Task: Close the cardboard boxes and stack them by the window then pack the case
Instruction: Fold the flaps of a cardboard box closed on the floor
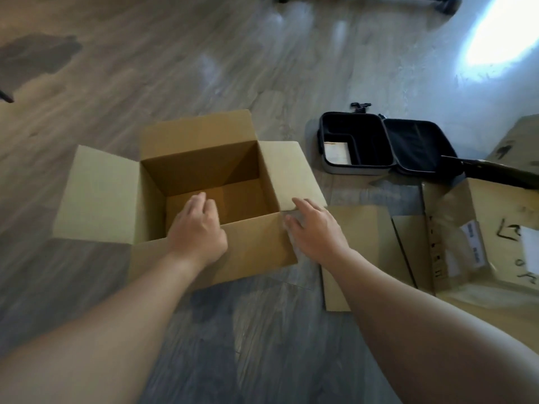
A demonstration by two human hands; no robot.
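Observation:
An empty brown cardboard box (204, 170) stands open on the floor with all its flaps spread out. My left hand (198, 228) lies over the near rim where the near flap folds down, fingers loosely bent over the box's inside. My right hand (315, 228) is at the near right corner, fingers straight, touching the base of the right flap (291, 170). A black case (388, 147) lies open on the floor to the right, with a pale card in its left half. A second cardboard box (490, 234) with labels and black marker writing sits at the far right.
Flat cardboard sheets (367, 240) lie between the two boxes. A dark strap-like thing (495, 170) crosses the second box. A black clip (360, 107) lies behind the case. Wheeled furniture legs (443, 4) stand at the top, and bright light falls on the floor at top right.

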